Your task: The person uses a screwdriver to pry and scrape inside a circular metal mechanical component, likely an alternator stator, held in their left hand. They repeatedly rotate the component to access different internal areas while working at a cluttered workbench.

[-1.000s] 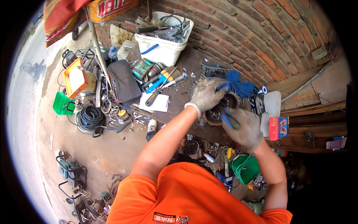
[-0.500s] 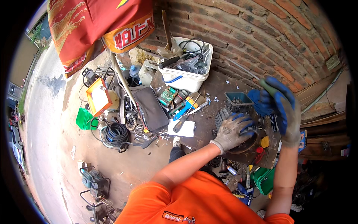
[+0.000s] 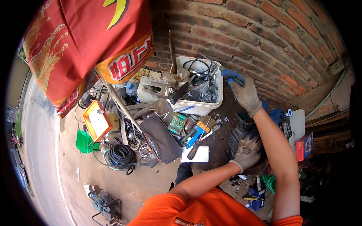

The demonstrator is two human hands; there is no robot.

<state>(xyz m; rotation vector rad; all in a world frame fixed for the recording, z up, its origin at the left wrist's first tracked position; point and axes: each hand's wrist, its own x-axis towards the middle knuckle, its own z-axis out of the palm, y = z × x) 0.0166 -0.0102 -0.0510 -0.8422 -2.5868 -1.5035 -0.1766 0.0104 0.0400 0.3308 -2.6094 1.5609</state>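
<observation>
My right hand, in a grey glove with blue palm, is raised beside the white bin, closed on a green screwdriver handle. The screwdriver's shaft is hard to make out. Lower down, my left hand, gloved alike, grips the dark finned metal housing with curled fingers; much of the housing is hidden by it and my right forearm. Tangled cables and tools fill the bin. Left of the housing lie assorted hand tools and a white paper.
A brick wall rises behind the bench. A red banner on a pole hangs at upper left. A dark bag, an orange box and coiled hose crowd the left. A red box stands at right.
My right hand has lifted from the housing with the screwdriver and swung up and left toward the bin. My left hand stays on the housing. The camera view has shifted, showing more banner.
</observation>
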